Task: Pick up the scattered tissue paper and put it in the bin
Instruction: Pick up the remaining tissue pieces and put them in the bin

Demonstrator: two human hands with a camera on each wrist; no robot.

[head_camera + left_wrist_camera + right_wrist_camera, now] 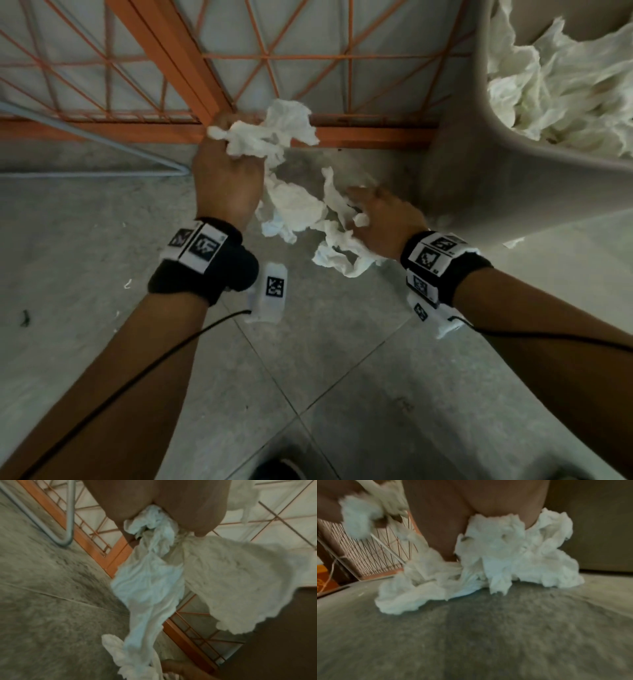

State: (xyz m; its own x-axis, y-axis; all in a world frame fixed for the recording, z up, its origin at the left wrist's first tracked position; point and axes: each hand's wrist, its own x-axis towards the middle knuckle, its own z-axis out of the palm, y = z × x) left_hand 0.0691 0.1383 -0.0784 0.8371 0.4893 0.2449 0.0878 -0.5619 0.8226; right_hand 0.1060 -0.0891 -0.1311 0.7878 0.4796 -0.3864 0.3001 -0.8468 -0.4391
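Observation:
White crumpled tissue paper hangs between my two hands just above the grey floor. My left hand grips one bunch of it in a fist in front of the orange grid; the left wrist view shows the tissue trailing down from the curled fingers. My right hand clutches another bunch low beside the bin, its tail brushing the floor. The beige bin stands at the right, holding a heap of tissue.
An orange metal grid frame runs along the back, right behind my left hand. A grey wire leg lies on the floor at the left. Small white scraps dot the tiled floor. A further scrap lies by the bin's base.

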